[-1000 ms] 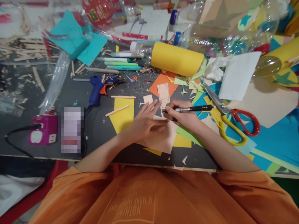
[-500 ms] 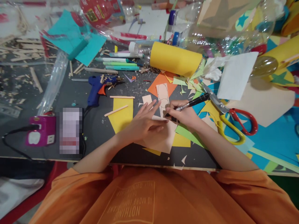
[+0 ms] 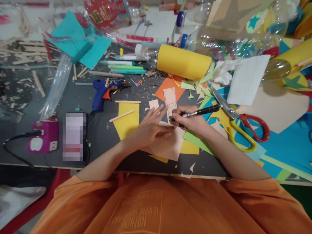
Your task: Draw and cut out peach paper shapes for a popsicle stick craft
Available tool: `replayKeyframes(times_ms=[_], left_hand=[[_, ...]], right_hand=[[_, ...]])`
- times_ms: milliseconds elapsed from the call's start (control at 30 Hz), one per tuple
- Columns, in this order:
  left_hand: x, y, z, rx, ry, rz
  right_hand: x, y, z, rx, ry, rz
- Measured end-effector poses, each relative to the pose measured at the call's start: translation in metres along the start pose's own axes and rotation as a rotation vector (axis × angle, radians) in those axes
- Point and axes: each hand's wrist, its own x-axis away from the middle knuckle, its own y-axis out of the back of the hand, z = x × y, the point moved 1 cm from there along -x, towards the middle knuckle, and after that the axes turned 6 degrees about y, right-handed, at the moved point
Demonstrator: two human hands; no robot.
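In my right hand (image 3: 191, 120) is a black pen (image 3: 202, 111), its tip down on a narrow strip of peach paper (image 3: 170, 97). Rounded outlines drawn in dark ink run along the strip. My left hand (image 3: 152, 126) lies with fingers spread at the strip's left edge, steadying or touching it. Beneath both hands is a larger peach sheet (image 3: 170, 149), partly covered by them. An orange paper piece (image 3: 179, 87) sits under the strip's far end. Left of my hand, a yellow sheet (image 3: 126, 120) lies with two thin peach sticks on it.
Scissors (image 3: 234, 113) with red and yellow handles lie to the right on paper scraps. A blue glue gun (image 3: 99, 94) rests at the left, near a purple power adapter (image 3: 43, 136) and a blurred phone (image 3: 74, 136). A yellow-wrapped bottle (image 3: 184, 61) and several markers (image 3: 128, 67) lie farther back.
The pen in my right hand tilted steeper and then lowered again as its tip moved slightly on the strip. My left hand stays in place.
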Motion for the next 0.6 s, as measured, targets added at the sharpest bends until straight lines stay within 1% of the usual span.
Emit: replayKeyframes(times_ms=[100, 233, 367, 600], left_hand=[[-0.0002, 0.0008, -0.0007, 0.002, 0.003, 0.007], [-0.0005, 0.0012, -0.0010, 0.009, 0.015, 0.004], [-0.0001, 0.0008, -0.0001, 0.016, 0.000, 0.006], [-0.0010, 0.0018, 0.0006, 0.014, 0.000, 0.029]], right_hand=[[-0.0001, 0.0001, 0.0013, -0.011, 0.025, 0.034], [-0.0004, 0.0007, 0.0032, -0.052, -0.018, 0.048], [-0.0013, 0.0014, 0.0033, 0.000, 0.037, 0.058], [-0.0016, 0.0026, 0.0006, 0.023, 0.065, 0.073]])
